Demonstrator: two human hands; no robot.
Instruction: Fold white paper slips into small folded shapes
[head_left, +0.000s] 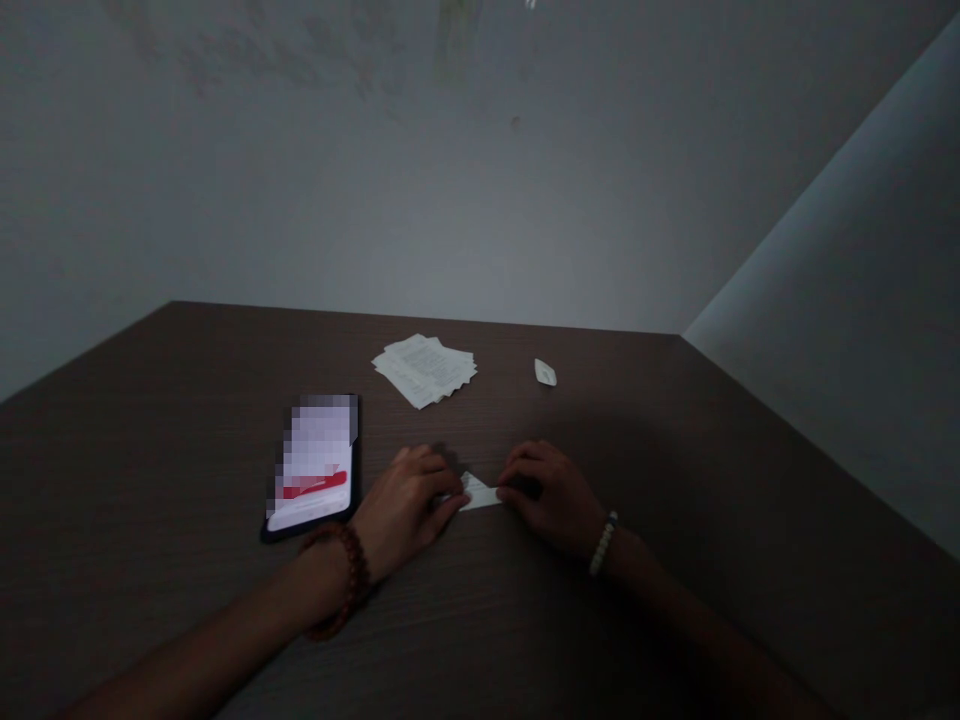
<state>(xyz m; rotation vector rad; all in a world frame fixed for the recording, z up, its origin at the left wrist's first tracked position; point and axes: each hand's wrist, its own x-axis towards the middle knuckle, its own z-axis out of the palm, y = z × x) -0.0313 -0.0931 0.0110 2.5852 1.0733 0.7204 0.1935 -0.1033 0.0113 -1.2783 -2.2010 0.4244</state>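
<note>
A small folded piece of white paper [480,493] lies on the dark wooden table [675,500] between my hands. My left hand [409,505], with a brown bead bracelet on its wrist, pinches the paper's left end with curled fingers. My right hand [551,495], wearing a white bead bracelet, presses curled fingers onto the paper's right end. Both hands rest on the tabletop.
A phone [313,465] with a lit screen lies just left of my left hand. A loose stack of printed paper sheets [426,369] sits farther back, with a small folded white paper shape [545,372] to its right. Grey walls border the table behind and at right.
</note>
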